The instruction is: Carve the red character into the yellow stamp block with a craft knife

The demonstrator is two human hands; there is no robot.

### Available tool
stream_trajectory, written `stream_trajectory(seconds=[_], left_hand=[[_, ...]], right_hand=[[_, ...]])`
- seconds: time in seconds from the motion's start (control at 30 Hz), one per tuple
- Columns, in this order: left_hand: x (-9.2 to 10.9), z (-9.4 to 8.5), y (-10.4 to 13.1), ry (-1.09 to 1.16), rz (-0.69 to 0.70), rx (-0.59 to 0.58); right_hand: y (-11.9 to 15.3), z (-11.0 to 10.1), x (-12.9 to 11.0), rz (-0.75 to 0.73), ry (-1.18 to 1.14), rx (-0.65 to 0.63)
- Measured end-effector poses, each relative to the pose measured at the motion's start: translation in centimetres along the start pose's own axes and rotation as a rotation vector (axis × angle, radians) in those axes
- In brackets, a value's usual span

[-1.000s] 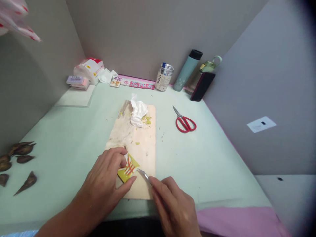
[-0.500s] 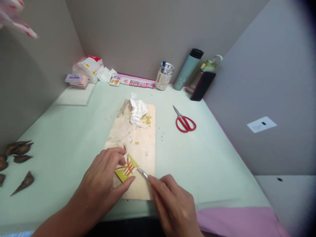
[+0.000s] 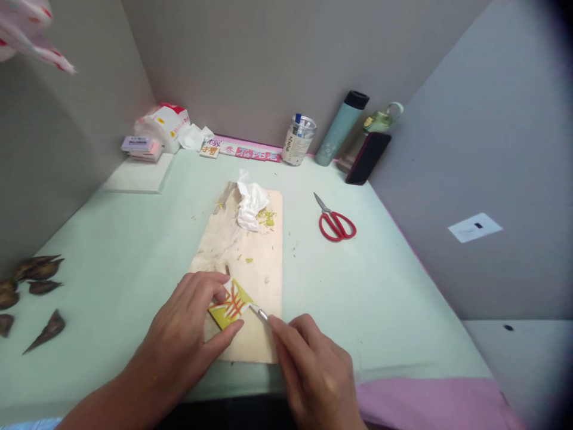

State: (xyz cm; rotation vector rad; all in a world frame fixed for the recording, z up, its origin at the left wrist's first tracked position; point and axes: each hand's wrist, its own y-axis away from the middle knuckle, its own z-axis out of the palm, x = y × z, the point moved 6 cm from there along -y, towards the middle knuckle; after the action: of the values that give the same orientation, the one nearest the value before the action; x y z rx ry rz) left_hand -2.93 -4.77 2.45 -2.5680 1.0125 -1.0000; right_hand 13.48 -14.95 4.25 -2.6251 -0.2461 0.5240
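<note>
A small square tile [image 3: 237, 302] with yellow-green corners and red-orange strokes on white lies near the front of a light wooden board [image 3: 268, 269]. My left hand [image 3: 185, 325] grips it between thumb and fingers at its left and lower edges. In my right hand [image 3: 313, 364] is a slim silver craft knife [image 3: 261, 313], its blade tip touching the tile's right side. Crumpled white tissue [image 3: 251, 206] rests on the board's far part, beside yellow-green shavings [image 3: 268, 218].
Red-handled scissors [image 3: 336, 226] lie right of the board. Along the back stand a can of tools [image 3: 298, 141], a teal bottle [image 3: 342, 128], a green bottle [image 3: 380, 119] and a phone [image 3: 368, 158]. Dried brown pods [image 3: 47, 331] lie at left, a tissue pack [image 3: 163, 122] behind.
The view has shifted very slightly. Both hands keep their grips, and the knife tip stays at the tile's right side.
</note>
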Motion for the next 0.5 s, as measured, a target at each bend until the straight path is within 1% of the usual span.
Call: stream_trajectory(seconds=[0.13, 0.3, 0.5], left_hand=[[0.02, -0.05, 0.02, 0.012, -0.007, 0.016], [0.03, -0.03, 0.03, 0.025, -0.014, 0.031], [-0.11, -0.12, -0.07, 0.043, -0.017, 0.003]], right_hand=[[0.22, 0.36, 0.18, 0.032, -0.026, -0.008], [0.05, 0.38, 0.22, 0.019, -0.008, 0.050], [-0.35, 0.49, 0.43, 0.037, -0.035, 0.025]])
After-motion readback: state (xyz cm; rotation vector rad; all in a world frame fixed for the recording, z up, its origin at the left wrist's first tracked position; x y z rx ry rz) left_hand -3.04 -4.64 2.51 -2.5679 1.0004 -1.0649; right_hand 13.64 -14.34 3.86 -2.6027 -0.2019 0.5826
